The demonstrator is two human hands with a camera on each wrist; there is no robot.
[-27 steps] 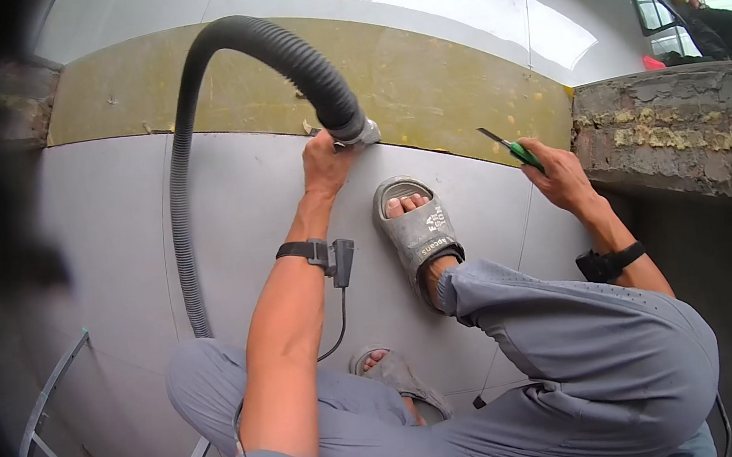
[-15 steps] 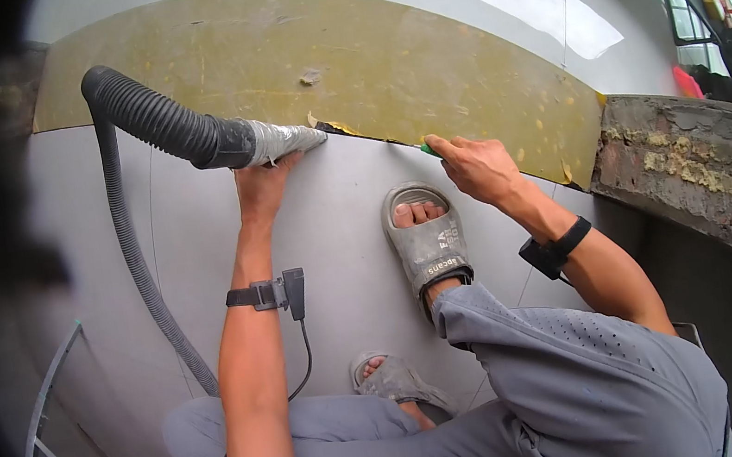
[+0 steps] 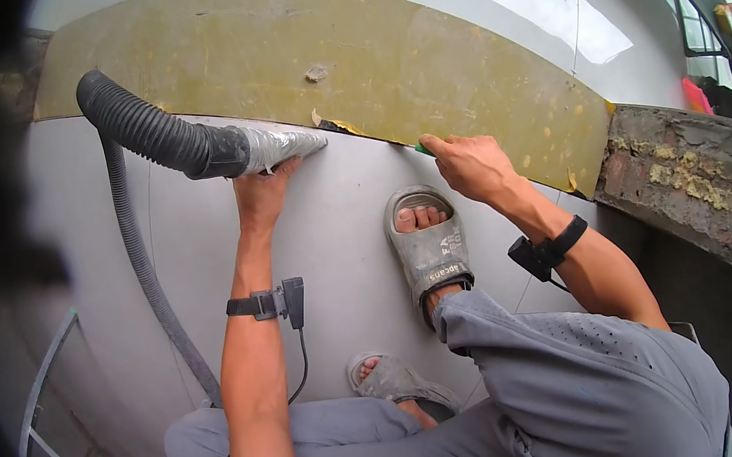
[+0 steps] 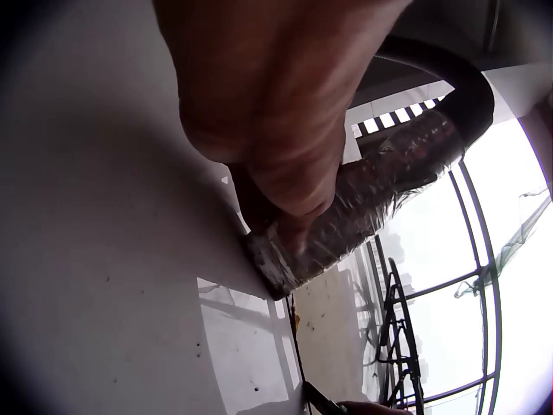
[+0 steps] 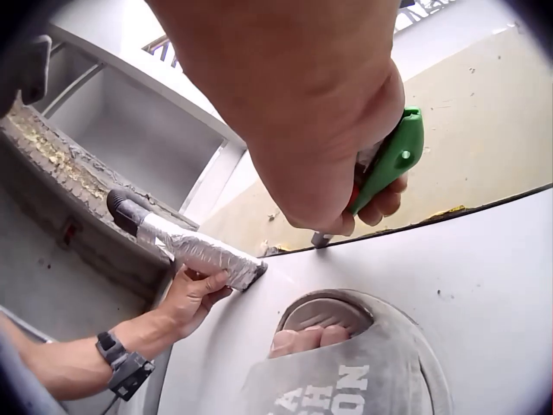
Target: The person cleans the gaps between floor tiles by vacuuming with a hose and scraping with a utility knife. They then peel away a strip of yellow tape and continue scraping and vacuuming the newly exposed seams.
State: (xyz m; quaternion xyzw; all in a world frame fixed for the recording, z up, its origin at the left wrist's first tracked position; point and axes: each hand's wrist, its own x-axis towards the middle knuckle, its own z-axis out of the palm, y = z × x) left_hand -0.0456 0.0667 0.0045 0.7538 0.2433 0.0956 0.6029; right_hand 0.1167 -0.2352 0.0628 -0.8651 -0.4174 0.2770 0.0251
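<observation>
My left hand (image 3: 263, 196) grips the silver-taped nozzle (image 3: 279, 145) of a black corrugated vacuum hose (image 3: 161, 136). The nozzle lies low over the grey tiles, its mouth at the dark seam along the yellowish-brown board (image 3: 266, 46). Further right, my right hand (image 3: 474, 166) holds a green-handled knife (image 5: 399, 160) in curled fingers. The blade end points down at the same seam, and most of the blade is hidden. Between nozzle and knife, a torn, yellowish edge (image 3: 342, 126) lifts along the board.
A sandalled foot (image 3: 428, 238) stands on the tiles just below the right hand. Rough broken brickwork (image 3: 707, 190) borders the floor on the right. At lower left is a thin metal frame (image 3: 51, 385). Glossy pale tiles (image 3: 504, 13) extend beyond the board.
My right hand has brought the knife leftward and down from above the board to the seam. The left hand has shifted left, tilting the nozzle low; over the last half second both barely move.
</observation>
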